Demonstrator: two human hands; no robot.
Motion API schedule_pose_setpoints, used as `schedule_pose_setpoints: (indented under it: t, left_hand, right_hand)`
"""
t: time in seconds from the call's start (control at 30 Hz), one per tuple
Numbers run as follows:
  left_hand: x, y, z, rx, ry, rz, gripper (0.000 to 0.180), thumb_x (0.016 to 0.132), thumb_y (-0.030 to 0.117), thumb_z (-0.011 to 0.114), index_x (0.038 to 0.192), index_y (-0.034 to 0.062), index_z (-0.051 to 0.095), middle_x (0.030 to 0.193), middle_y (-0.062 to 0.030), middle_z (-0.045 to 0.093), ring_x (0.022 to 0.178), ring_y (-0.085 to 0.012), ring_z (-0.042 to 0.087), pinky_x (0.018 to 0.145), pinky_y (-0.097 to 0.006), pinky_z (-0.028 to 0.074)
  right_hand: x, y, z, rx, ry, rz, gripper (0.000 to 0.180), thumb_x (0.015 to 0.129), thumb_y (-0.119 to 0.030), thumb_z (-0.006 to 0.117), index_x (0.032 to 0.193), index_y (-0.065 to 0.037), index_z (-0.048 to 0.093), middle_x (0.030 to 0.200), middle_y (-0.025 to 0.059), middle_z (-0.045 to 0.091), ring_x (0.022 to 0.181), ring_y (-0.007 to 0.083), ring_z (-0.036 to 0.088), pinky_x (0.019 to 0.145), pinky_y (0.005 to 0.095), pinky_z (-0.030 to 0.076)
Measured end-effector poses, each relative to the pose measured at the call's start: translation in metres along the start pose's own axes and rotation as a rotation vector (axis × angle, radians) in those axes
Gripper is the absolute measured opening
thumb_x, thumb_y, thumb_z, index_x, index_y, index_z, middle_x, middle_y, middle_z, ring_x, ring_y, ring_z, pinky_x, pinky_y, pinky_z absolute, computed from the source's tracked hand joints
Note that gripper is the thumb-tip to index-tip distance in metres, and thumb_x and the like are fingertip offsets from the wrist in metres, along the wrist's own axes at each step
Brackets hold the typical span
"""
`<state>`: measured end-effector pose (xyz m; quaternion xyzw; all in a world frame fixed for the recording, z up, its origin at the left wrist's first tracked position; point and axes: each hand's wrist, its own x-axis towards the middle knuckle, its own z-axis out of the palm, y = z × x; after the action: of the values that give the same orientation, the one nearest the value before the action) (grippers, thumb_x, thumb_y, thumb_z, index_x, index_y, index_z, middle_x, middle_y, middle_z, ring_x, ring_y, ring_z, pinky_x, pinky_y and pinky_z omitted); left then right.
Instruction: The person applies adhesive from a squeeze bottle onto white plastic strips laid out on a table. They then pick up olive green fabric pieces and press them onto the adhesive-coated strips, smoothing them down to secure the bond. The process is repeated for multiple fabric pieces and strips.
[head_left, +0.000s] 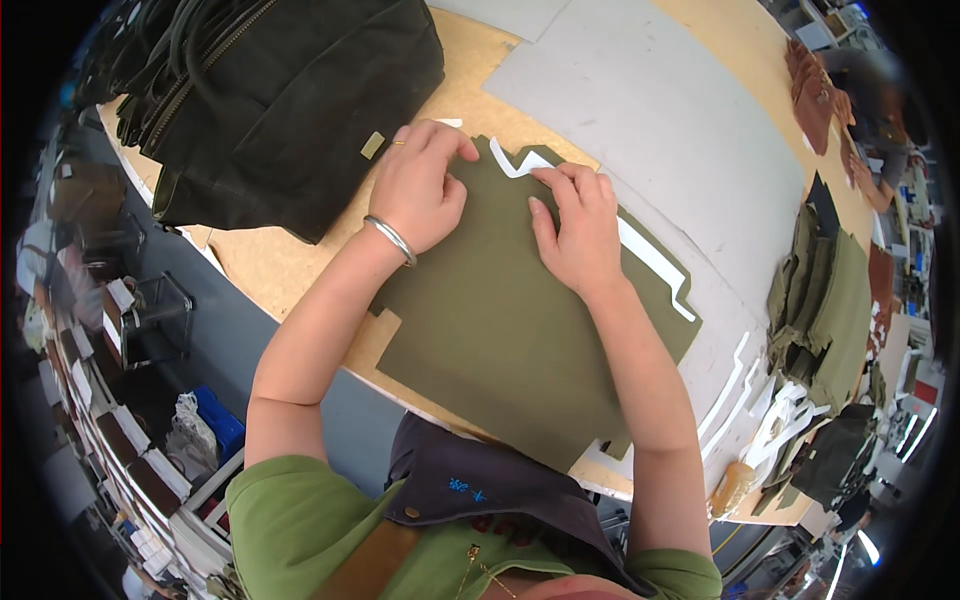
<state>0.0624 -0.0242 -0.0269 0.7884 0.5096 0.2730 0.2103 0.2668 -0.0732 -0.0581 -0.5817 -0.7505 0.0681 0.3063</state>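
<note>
Your green panel [500,320] lies flat on the table [275,275], directly before you, and its upper right part lies over the grey sheet [680,100]. Along its far right edge there is a white strip [655,258] with bent ends. Its middle part goes out of sight at your right hand [582,225], so I cannot tell if it is one piece.

Your right hand is over this edge. The fingertips touch the zigzag part of the strip, and the thumb is apart from them, above the panel; the space between is narrow, and nothing is seen pinched in it.

Your left hand [415,190] is at the panel's upper left edge, near the bag [310,110]. Its fingers are curled, with a small gap between thumb and forefinger. The undersides of the other fingers are hidden, so I cannot tell if they hold something. Just beyond this hand, a small white piece [450,122] shows. A bracelet [392,241] is around your left wrist.

The bag is dark and large, and stands to the left of the panel. On the right side of the table lie loose strips [725,395], also white, and near them a pile of green pieces [825,310]. At the far right, a co-worker [875,100] is beside some reddish-brown pieces [812,105]; the details there are blurred.
</note>
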Motion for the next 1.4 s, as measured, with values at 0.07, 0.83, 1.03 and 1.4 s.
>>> schedule_pose_setpoints:
  t: [0.07, 0.83, 1.03, 1.4]
  left_hand:
    - [-0.008, 0.0, 0.007, 0.04, -0.003, 0.054, 0.022, 0.073, -0.002, 0.053, 0.091, 0.0066, 0.059, 0.105, -0.0086, 0.058, 0.099, -0.0304, 0.053, 0.082, -0.038, 0.043]
    - [-0.022, -0.003, 0.025, 0.187, 0.128, 0.088, 0.031, 0.077, 0.006, 0.06, 0.106, 0.0158, 0.061, 0.097, -0.0048, 0.056, 0.091, -0.0265, 0.053, 0.078, -0.038, 0.042]
    - [-0.014, -0.003, 0.029, 0.23, 0.104, 0.176, 0.035, 0.076, 0.005, 0.06, 0.106, 0.0194, 0.068, 0.095, -0.0065, 0.059, 0.087, -0.027, 0.055, 0.075, -0.039, 0.044]
    - [-0.007, 0.109, 0.088, -0.069, -0.232, 0.609, 0.039, 0.079, -0.002, 0.058, 0.117, 0.0087, 0.059, 0.117, -0.0077, 0.058, 0.109, -0.0304, 0.053, 0.09, -0.041, 0.044]
  right_hand:
    - [0.003, -0.003, -0.002, -0.005, -0.016, 0.003, 0.029, 0.081, -0.012, 0.066, 0.11, -0.011, 0.063, 0.107, 0.0044, 0.053, 0.096, 0.0244, 0.05, 0.084, 0.0382, 0.042]
    - [0.009, -0.015, 0.012, -0.002, -0.008, -0.066, 0.026, 0.08, -0.012, 0.067, 0.106, -0.018, 0.067, 0.103, 0.0003, 0.053, 0.09, 0.0218, 0.048, 0.082, 0.0372, 0.04]
    - [0.001, -0.01, -0.005, 0.009, -0.014, -0.063, 0.025, 0.079, -0.013, 0.067, 0.104, -0.016, 0.067, 0.104, 0.0023, 0.056, 0.097, 0.0239, 0.052, 0.085, 0.0377, 0.041]
    - [-0.144, 0.056, -0.17, 0.026, -0.024, 0.573, 0.026, 0.075, -0.007, 0.069, 0.102, -0.009, 0.066, 0.102, 0.0079, 0.062, 0.09, 0.0269, 0.059, 0.079, 0.0347, 0.05]
